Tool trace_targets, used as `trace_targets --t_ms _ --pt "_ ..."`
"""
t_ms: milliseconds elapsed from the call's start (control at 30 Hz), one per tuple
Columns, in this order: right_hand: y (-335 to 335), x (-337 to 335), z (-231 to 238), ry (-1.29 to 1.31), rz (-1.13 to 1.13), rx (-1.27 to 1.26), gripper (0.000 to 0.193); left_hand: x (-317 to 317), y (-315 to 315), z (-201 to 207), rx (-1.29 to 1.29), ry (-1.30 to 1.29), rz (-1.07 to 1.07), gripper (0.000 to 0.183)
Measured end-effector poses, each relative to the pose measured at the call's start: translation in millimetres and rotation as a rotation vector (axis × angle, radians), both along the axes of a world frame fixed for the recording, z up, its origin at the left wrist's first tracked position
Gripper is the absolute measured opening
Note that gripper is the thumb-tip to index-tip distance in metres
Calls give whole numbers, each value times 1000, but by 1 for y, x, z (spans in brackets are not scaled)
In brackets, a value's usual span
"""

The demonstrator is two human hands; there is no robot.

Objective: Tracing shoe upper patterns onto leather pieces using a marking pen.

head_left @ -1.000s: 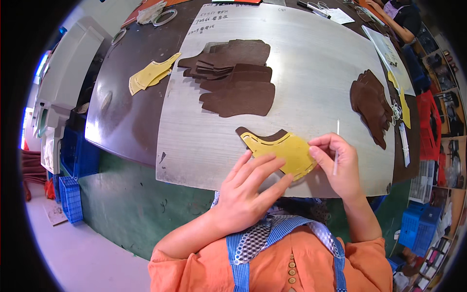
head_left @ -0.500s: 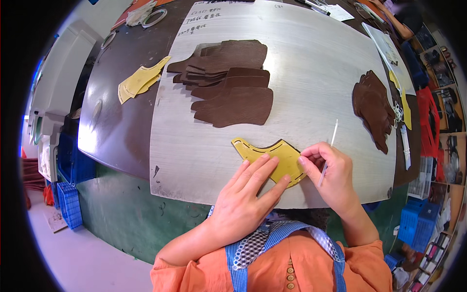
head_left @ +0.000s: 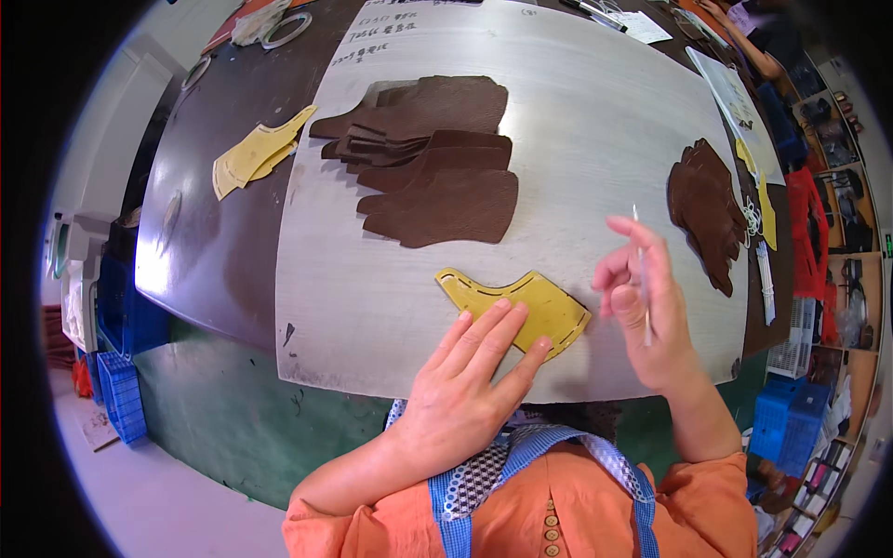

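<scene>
My left hand (head_left: 465, 386) lies flat with spread fingers on a yellow template (head_left: 556, 316). Dark slots run along the template's edges, and its narrow end points to the upper left. To the right of it, off the board, my right hand (head_left: 662, 325) holds a thin, pale marking pen (head_left: 643, 270), roughly upright. Its index finger is raised and the thumb lies near the pen. Several dark brown leather pieces (head_left: 446, 205) overlap in a pile beyond the template. Whether leather lies under the template I cannot tell.
A pale board (head_left: 595, 139) covers much of the dark table (head_left: 223, 242). Another brown leather stack (head_left: 702, 214) lies at its right edge, beside white cord (head_left: 750, 216). More yellow templates (head_left: 256, 158) sit at left. Blue crates (head_left: 123, 395) stand on the floor; another person's arm (head_left: 744, 42) shows far right.
My right hand has drawn back from the template's right edge, moving right with the pen, and its index finger has lifted. My left hand remains on the template. The whole view has shifted slightly.
</scene>
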State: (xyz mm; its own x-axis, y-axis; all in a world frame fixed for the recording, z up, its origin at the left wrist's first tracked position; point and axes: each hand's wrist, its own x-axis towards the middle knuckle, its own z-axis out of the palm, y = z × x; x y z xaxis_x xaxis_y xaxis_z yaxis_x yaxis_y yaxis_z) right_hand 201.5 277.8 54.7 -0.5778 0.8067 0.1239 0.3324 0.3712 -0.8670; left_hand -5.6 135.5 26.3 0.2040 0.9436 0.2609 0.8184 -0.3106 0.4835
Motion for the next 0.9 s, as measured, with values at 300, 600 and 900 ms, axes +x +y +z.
trace_targets --t_ms 300,600,900 --pt "13 -63 25 77 352 -365 73 -2 1 -3 65 -21 -16 48" --pt "4 -95 -12 -63 290 131 19 -1 1 -10 126 -109 -14 31" --pt "-2 -80 -5 -160 232 347 7 -2 3 -3 120 -94 -13 34"
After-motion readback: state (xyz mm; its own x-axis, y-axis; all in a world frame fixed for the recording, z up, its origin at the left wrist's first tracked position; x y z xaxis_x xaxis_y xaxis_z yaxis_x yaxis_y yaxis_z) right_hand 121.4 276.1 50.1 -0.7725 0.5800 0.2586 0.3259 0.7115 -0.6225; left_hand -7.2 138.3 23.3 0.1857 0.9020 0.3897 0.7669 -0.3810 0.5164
